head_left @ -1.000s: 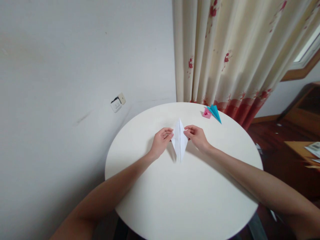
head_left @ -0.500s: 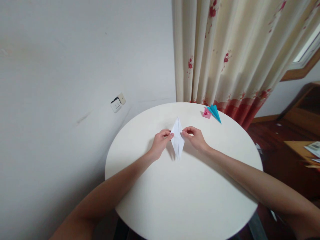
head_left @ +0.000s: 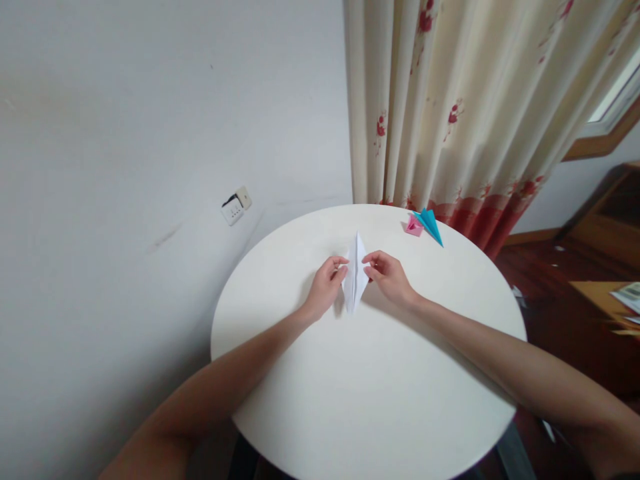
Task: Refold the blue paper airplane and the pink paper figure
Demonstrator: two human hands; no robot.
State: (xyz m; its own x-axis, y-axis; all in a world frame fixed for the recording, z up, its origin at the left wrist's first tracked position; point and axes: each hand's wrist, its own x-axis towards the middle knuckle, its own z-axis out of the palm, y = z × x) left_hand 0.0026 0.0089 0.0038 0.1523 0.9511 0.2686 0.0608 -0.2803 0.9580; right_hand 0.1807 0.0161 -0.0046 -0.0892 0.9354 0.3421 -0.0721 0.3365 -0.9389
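A white folded paper (head_left: 355,275), long and pointed at both ends, stands narrow between my hands above the round white table (head_left: 370,393). My left hand (head_left: 327,285) pinches its left edge. My right hand (head_left: 387,277) pinches its right edge. The two side flaps are brought close together, so the paper looks slim. Its lower tip points down toward the tabletop.
A pink folded paper (head_left: 413,226) and a blue folded paper (head_left: 430,225) lie at the table's far right edge. A flowered curtain (head_left: 465,107) hangs behind. A wall socket (head_left: 235,205) sits on the white wall at left. Wooden furniture (head_left: 600,267) stands at right.
My hands moved closer together, pressing the paper's side flaps inward, so the white paper is narrower than before. It also shifted slightly left and up.
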